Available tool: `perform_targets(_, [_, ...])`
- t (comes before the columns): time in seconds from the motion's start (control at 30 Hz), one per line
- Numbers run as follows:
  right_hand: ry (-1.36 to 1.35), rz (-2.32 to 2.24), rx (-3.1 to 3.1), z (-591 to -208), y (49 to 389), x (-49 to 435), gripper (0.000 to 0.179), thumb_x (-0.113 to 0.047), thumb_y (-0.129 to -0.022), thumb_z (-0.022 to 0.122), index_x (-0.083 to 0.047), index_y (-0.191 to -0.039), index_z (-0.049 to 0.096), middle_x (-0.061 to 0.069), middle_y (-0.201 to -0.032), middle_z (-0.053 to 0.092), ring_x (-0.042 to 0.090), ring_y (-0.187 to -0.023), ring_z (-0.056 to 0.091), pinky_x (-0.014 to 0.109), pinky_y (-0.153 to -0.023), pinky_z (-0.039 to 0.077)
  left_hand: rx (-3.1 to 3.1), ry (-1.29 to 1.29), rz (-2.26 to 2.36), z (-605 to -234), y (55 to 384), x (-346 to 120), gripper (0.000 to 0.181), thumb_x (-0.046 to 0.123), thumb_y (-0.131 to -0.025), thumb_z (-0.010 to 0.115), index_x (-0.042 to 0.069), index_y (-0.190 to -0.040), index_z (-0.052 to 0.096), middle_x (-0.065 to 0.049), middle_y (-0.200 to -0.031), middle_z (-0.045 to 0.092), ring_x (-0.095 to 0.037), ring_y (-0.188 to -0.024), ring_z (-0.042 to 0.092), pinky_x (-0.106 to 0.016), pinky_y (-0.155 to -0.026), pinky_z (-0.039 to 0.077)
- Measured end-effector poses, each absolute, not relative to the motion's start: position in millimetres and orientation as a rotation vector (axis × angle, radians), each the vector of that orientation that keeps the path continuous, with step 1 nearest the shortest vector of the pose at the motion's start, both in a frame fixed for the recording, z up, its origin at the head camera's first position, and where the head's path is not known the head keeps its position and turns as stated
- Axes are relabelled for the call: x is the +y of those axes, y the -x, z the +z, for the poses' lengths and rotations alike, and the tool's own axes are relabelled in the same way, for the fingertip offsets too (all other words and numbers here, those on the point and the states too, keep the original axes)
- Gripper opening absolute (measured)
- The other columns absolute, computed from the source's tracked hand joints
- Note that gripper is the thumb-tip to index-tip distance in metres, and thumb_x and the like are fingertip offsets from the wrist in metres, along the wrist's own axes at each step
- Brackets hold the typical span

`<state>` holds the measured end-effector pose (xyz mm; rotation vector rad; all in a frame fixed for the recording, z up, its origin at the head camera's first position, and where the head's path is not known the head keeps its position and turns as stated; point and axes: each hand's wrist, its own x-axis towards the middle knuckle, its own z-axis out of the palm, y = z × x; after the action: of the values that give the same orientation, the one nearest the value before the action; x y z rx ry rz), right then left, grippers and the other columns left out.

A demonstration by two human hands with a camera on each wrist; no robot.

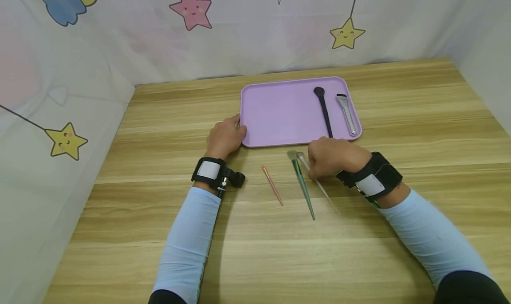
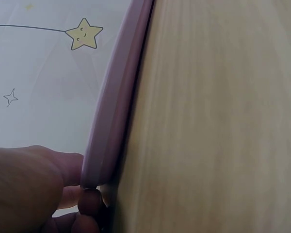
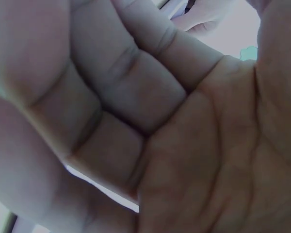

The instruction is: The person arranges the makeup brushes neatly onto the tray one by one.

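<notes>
The left grip (image 1: pixel 226 136) is clamped on the near left corner of the purple tray (image 1: pixel 283 113), thumb over its rim, and the tray stretches away to its right. Nearer the person, right of that grip, lie the pink brush (image 1: pixel 272 185) and then the green brush (image 1: pixel 302 182). Next comes the pale brush (image 1: pixel 324 191), its handle pinched under the curled fingertips of the right grip (image 1: pixel 334 156). Beyond this grip, on the tray, are the black brush (image 1: pixel 324 111) and, farther right, the silver brush (image 1: pixel 347 114). That makes one tray and five brushes: two on it, three before it. The right grip hides the black handle's end. The wooden bench (image 1: pixel 255 259) spreads around both grips; a star-printed curtain (image 1: pixel 247 46) hangs beyond them.
</notes>
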<state>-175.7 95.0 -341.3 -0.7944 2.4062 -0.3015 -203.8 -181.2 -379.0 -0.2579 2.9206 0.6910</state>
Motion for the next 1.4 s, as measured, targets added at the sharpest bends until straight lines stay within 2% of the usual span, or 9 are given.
perform_targets(0.23, [0.756, -0.33, 2.424, -340.4, 176.1, 96.0, 0.031, -0.015, -0.075, 0.071, -0.016, -0.052, 0.052, -0.008, -0.049, 0.045, 0.009, -0.047, 0.044, 0.024, -0.044, 0.035, 2.924, 0.256, 0.688, -379.2, 204.2, -181.6, 0.056, 0.037, -0.1, 0.047, 0.022, -0.154, 0.045, -0.014, -0.149, 0.051, -0.035, -0.108, 0.057, -0.048, -0.077, 0.047])
perform_targets(0.5, [0.773, -0.417, 2.453, -339.4, 177.4, 96.1, 0.028, -0.018, -0.078, 0.071, -0.014, -0.054, 0.058, -0.006, -0.05, 0.051, 0.011, -0.047, 0.048, 0.027, -0.044, 0.039, 2.932, 0.249, 0.679, -380.2, 204.7, -182.0, 0.056, 0.037, -0.1, 0.047, 0.021, -0.154, 0.046, -0.014, -0.148, 0.051, -0.035, -0.112, 0.057, -0.049, -0.081, 0.048])
perform_targets(0.73, [0.817, -0.464, 2.485, -340.4, 179.0, 96.0, 0.03, -0.019, -0.081, 0.069, -0.016, -0.055, 0.053, -0.007, -0.052, 0.042, 0.009, -0.048, 0.04, 0.025, -0.045, 0.031, 2.938, 0.236, 0.668, -380.1, 204.1, -182.3, 0.056, 0.037, -0.1, 0.047, 0.021, -0.154, 0.046, -0.014, -0.148, 0.051, -0.036, -0.117, 0.057, -0.051, -0.084, 0.048])
perform_targets(0.9, [0.849, -0.493, 2.513, -341.3, 181.1, 96.2, 0.019, -0.018, -0.078, 0.069, -0.014, -0.063, 0.06, -0.004, -0.059, 0.049, 0.011, -0.053, 0.045, 0.027, -0.047, 0.035, 2.941, 0.229, 0.667, -379.8, 203.5, -182.4, 0.056, 0.037, -0.1, 0.047, 0.021, -0.154, 0.046, -0.013, -0.148, 0.052, -0.035, -0.117, 0.057, -0.05, -0.083, 0.049])
perform_targets(1.03, [0.852, -0.542, 2.542, -341.6, 182.9, 96.0, 0.008, -0.017, -0.079, 0.07, -0.01, -0.076, 0.068, 0.0, -0.07, 0.06, 0.015, -0.059, 0.053, 0.03, -0.05, 0.042, 2.947, 0.222, 0.671, -380.0, 203.8, -182.4, 0.056, 0.037, -0.1, 0.047, 0.021, -0.154, 0.046, -0.014, -0.147, 0.052, -0.036, -0.117, 0.058, -0.05, -0.082, 0.049])
perform_targets(1.13, [0.848, -0.593, 2.569, -342.6, 184.3, 95.5, 0.008, -0.016, -0.08, 0.071, -0.008, -0.082, 0.071, 0.002, -0.074, 0.062, 0.016, -0.059, 0.053, 0.032, -0.052, 0.044, 2.943, 0.229, 0.673, -380.6, 204.5, -182.6, 0.056, 0.037, -0.1, 0.047, 0.021, -0.154, 0.046, -0.014, -0.148, 0.052, -0.037, -0.119, 0.057, -0.051, -0.083, 0.049])
perform_targets(1.4, [0.837, -0.688, 2.649, -341.9, 186.0, 94.2, 0.012, -0.014, -0.081, 0.07, -0.003, -0.086, 0.072, 0.002, -0.066, 0.059, 0.013, -0.052, 0.049, 0.031, -0.052, 0.042, 2.937, 0.253, 0.672, -381.1, 205.6, -182.2, 0.056, 0.038, -0.1, 0.048, 0.022, -0.154, 0.046, -0.015, -0.148, 0.052, -0.037, -0.117, 0.057, -0.05, -0.08, 0.048])
